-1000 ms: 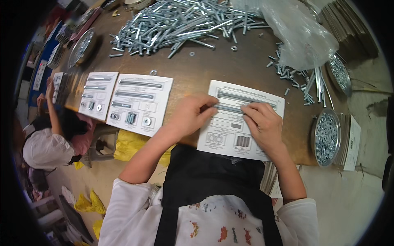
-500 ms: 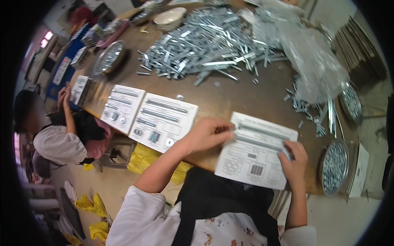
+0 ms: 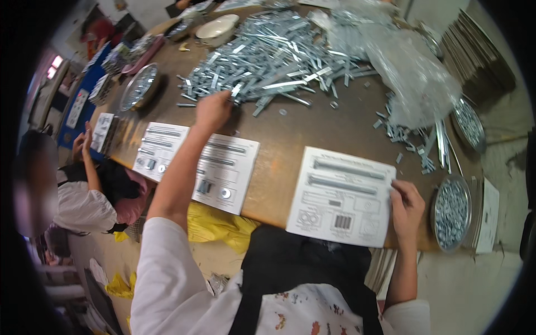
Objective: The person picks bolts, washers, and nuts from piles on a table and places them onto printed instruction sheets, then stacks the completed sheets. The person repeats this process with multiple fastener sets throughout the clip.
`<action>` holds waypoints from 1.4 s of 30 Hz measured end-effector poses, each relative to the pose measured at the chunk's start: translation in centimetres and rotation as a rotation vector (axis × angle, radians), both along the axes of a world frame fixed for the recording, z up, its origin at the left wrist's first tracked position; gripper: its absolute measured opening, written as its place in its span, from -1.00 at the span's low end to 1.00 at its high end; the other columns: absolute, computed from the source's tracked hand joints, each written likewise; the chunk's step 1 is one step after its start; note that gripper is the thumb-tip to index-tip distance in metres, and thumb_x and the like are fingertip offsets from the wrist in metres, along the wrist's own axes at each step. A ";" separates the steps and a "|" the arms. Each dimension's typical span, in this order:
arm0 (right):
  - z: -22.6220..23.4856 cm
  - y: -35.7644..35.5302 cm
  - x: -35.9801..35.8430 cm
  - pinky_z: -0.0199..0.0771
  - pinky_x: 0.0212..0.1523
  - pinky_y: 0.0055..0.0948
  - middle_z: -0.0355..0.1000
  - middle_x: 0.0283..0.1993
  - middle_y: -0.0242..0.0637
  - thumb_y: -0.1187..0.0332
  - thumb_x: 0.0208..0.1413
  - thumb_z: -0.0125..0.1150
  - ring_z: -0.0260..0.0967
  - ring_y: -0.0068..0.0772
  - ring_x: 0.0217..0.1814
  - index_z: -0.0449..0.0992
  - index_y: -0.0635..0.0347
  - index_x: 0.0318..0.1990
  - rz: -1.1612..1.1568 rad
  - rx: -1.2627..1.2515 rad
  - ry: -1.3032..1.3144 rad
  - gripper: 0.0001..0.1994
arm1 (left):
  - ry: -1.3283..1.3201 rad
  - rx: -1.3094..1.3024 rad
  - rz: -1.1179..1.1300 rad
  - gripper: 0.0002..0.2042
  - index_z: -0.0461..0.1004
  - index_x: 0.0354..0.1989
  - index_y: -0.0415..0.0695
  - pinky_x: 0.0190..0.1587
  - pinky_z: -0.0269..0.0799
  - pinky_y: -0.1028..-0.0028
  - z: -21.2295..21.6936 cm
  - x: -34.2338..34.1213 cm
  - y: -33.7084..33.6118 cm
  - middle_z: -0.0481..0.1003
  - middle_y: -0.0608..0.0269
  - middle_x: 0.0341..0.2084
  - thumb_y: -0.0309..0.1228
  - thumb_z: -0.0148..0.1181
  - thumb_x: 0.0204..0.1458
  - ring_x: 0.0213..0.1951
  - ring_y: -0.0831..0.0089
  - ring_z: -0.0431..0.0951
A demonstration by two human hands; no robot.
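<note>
In front of me a white printed card point(image 3: 341, 223) lies flat on the brown table. Two long grey metal strips point(image 3: 349, 169) run across its upper half. My right hand point(image 3: 407, 209) has its thumb and bent fingers at the card's right edge. Over to the left, my left hand point(image 3: 214, 111) is stretched to the near edge of a big heap of loose metal strips point(image 3: 273, 50). Its fingertips are turned away, so I cannot see what they hold. Under that forearm lies another printed card point(image 3: 237, 190) with metal pieces on it, and a similar card point(image 3: 159, 142) beside it.
Bowls of small metal parts stand at right point(image 3: 452, 215) and left point(image 3: 139, 88). A clear plastic bag point(image 3: 410, 78) and scattered short pieces point(image 3: 410, 139) lie right of the heap. At the left, a person point(image 3: 84, 190) sits at the table. Stacked cardboard point(image 3: 477, 53) stands far right.
My left hand has left the card in front of me and moved up and left to the heap's edge. My right hand has shifted slightly outward to the card's right edge.
</note>
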State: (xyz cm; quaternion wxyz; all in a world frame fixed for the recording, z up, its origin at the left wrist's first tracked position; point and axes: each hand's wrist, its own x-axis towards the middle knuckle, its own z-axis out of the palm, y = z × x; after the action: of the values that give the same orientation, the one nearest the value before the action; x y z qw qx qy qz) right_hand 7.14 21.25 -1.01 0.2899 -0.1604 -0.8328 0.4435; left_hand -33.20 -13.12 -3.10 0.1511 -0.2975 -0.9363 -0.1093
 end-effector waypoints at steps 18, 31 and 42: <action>2.1 -5.6 -1.6 0.45 -0.37 -0.52 0.55 -0.22 -0.25 0.52 0.06 0.28 0.47 -0.47 -0.44 0.60 0.25 -0.10 0.343 0.026 -0.201 -0.77 | -0.432 0.291 -0.713 -0.86 0.51 -0.21 -0.17 -0.30 0.49 0.29 3.9 25.4 10.9 0.55 0.11 -0.35 -0.47 0.26 0.06 -0.34 0.11 0.57; -0.8 -7.9 -3.7 0.47 -0.48 -0.41 0.46 -0.36 -0.38 0.50 -0.06 0.36 0.48 -0.33 -0.42 0.64 0.13 -0.24 0.422 0.403 -0.088 -0.82 | -0.679 0.363 -0.470 -0.74 0.57 -0.10 -0.23 -0.30 0.48 0.45 2.3 25.1 5.1 0.52 0.14 -0.35 -0.47 0.34 0.03 -0.36 0.34 0.57; 3.4 -2.6 -7.8 0.52 -0.30 -0.36 0.53 -0.20 -0.17 0.44 0.02 0.29 0.52 -0.25 -0.34 0.59 0.19 -0.06 0.322 0.237 -0.148 -0.71 | -0.861 0.547 -0.305 -0.71 0.59 -0.10 -0.23 -0.31 0.46 0.45 2.7 23.0 6.0 0.55 0.16 -0.42 -0.29 0.32 0.09 -0.41 0.40 0.54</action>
State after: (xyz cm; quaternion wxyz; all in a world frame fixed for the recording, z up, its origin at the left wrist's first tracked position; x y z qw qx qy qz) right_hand -0.71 18.69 2.43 0.1702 -0.0222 -0.9130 0.3701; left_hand -10.22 -7.10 -0.40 -0.1925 -0.3083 -0.7968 -0.4826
